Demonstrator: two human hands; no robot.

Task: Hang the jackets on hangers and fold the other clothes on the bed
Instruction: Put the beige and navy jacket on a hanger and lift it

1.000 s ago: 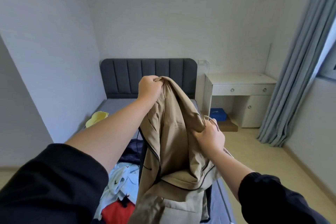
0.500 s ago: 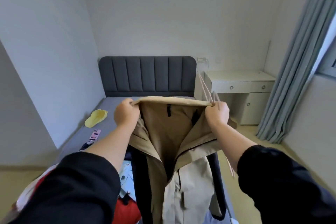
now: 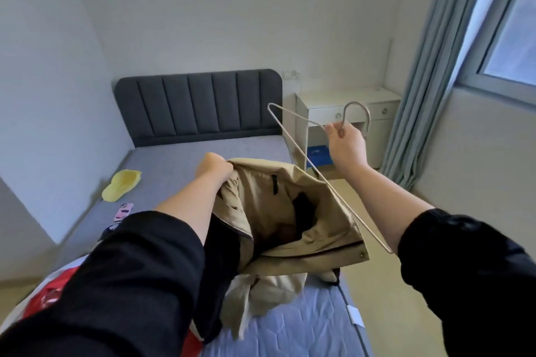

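Jacket (image 3: 290,211), tan, hangs at 6 o'clock above the bed (image 3: 179,159), its collar bunched in the curled fingers of the left hand (image 3: 214,168) and its far shoulder sagging open. At 1 o'clock from it, the right hand (image 3: 345,145) pinches the wire hanger (image 3: 330,188) below its hook. With both hands occupied, the thin wire end could snag the lining, or the limp shoulder could slide off.

1 jacket (image 3: 269,206), 1 hanger (image 3: 356,103), 2 hands (image 3: 213,168) (image 3: 346,143), 1 bed (image 3: 179,171), 1 yellow cap (image 3: 121,185)
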